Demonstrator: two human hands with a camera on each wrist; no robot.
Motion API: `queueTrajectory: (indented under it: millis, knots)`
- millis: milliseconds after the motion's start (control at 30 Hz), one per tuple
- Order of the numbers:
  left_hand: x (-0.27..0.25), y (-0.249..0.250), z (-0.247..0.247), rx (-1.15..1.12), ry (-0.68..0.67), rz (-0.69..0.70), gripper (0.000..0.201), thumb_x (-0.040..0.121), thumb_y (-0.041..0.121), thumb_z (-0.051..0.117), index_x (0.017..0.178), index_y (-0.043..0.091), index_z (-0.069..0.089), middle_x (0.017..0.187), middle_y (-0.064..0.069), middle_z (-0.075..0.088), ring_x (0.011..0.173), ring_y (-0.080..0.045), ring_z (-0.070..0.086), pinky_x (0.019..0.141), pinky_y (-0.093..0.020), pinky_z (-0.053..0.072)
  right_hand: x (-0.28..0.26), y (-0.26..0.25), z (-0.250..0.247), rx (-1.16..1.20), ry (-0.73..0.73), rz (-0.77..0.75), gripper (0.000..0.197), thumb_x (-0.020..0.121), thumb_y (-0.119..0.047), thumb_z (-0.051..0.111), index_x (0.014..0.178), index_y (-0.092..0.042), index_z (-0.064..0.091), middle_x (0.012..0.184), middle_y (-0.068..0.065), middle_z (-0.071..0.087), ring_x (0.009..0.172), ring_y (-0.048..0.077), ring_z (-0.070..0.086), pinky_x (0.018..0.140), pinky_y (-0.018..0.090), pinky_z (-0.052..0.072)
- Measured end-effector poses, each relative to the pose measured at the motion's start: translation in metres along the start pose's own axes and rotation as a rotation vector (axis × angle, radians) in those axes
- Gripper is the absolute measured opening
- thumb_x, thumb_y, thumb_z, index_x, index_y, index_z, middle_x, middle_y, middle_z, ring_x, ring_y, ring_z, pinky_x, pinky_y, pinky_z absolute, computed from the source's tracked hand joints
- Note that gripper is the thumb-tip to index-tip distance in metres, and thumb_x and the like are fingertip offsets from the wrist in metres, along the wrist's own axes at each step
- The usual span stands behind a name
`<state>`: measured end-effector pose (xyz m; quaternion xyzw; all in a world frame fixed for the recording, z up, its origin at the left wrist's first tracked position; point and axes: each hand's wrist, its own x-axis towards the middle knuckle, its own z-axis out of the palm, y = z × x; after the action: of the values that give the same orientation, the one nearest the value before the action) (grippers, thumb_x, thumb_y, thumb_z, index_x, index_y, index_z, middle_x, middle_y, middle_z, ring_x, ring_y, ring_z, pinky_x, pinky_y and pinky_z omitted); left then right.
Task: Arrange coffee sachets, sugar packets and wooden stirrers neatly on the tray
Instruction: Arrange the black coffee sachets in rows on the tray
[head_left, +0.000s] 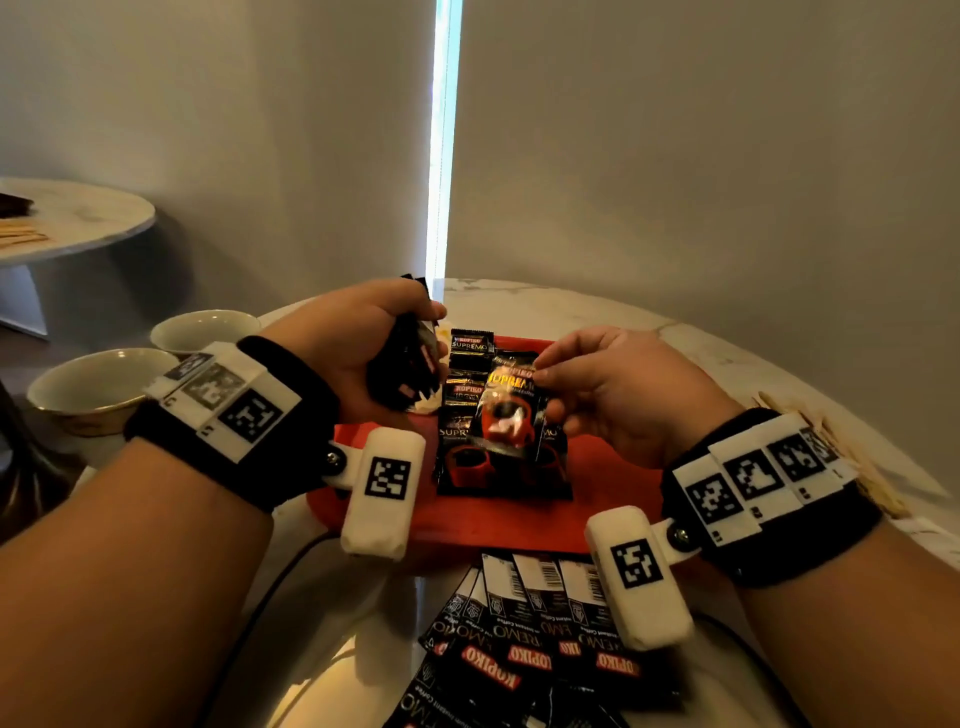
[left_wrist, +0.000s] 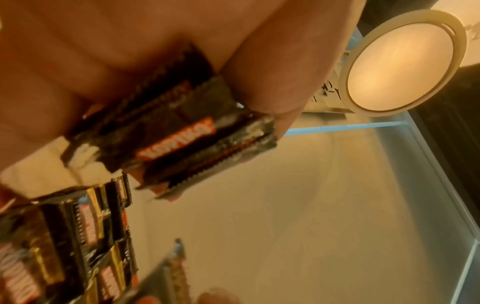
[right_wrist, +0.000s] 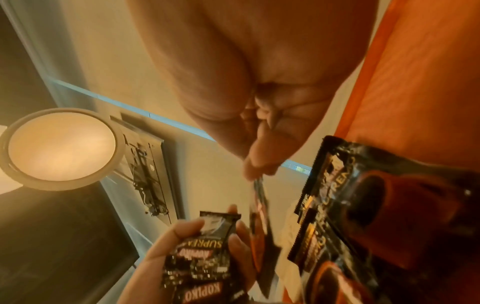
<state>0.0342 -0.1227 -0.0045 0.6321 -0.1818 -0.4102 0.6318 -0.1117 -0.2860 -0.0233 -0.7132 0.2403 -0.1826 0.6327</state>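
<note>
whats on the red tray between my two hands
Head view: a row of black coffee sachets lies on the red tray, between left hand and right hand.

Sachet pile (head_left: 540, 660) cut off by bottom edge, wooden stirrers (head_left: 852, 457) blurred, left fingers hidden behind sachets.

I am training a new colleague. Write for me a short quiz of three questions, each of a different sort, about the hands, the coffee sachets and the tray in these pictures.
1. True or false: the right hand pinches a single sachet by its top edge above the red tray.
2. What does the left hand hold? A) wooden stirrers B) a bunch of sachets C) nothing
3. Fill in: the loose sachets near the person lie on the table, ____ the tray.

Key: 1 true; 2 B; 3 outside (off).
</note>
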Motion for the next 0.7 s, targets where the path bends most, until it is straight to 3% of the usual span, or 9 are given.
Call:
queueTrajectory:
  millis: [100,200,300,500,700]
  knots:
    - [-0.001,-0.002,0.004,0.055,-0.003,-0.039,0.026,0.092,0.027,0.053,0.115,0.015,0.057,0.081,-0.009,0.058,0.082,-0.024,0.056,0.074,-0.045,0.051,-0.005,0.0,0.007,-0.125,-0.101,0.091,0.012,0.088,0.01,0.064,0.092,-0.001,0.066,0.071,0.013,0.067,0.053,0.018,0.064,0.046,0.025,0.053]
    - [-0.003,-0.002,0.005,0.061,-0.019,-0.073,0.043,0.091,0.027,0.055,0.131,0.01,0.057,0.088,-0.012,0.058,0.087,-0.027,0.057,0.074,-0.051,0.055,-0.009,0.0,0.011,-0.2,-0.151,0.127,0.012,0.089,0.009,0.063,0.093,-0.001,0.068,0.075,0.014,0.069,0.058,0.018,0.066,0.05,0.026,0.056]
    - [-0.006,-0.002,0.007,0.059,-0.042,-0.086,0.039,0.093,0.025,0.053,0.13,0.012,0.056,0.082,-0.009,0.057,0.077,-0.024,0.057,0.067,-0.044,0.056,-0.009,0.0,0.016,-0.236,-0.168,0.133,0.011,0.09,0.008,0.063,0.094,-0.001,0.068,0.076,0.014,0.069,0.058,0.018,0.066,0.051,0.025,0.056]
    - [-0.006,-0.004,0.008,0.115,-0.029,-0.087,0.051,0.092,0.027,0.055,0.14,0.01,0.054,0.091,-0.01,0.057,0.096,-0.028,0.056,0.073,-0.05,0.056,-0.009,0.001,0.019,-0.279,-0.187,0.15,0.011,0.092,0.005,0.062,0.098,0.001,0.07,0.075,0.014,0.069,0.064,0.021,0.069,0.058,0.029,0.06]
    - [-0.004,-0.004,0.008,0.105,-0.037,-0.078,0.05,0.092,0.025,0.054,0.14,0.01,0.053,0.087,-0.009,0.058,0.087,-0.026,0.058,0.068,-0.046,0.058,-0.01,0.0,0.023,-0.297,-0.176,0.146,0.011,0.091,0.003,0.065,0.1,0.001,0.071,0.092,0.026,0.071,0.071,0.023,0.07,0.064,0.032,0.062]
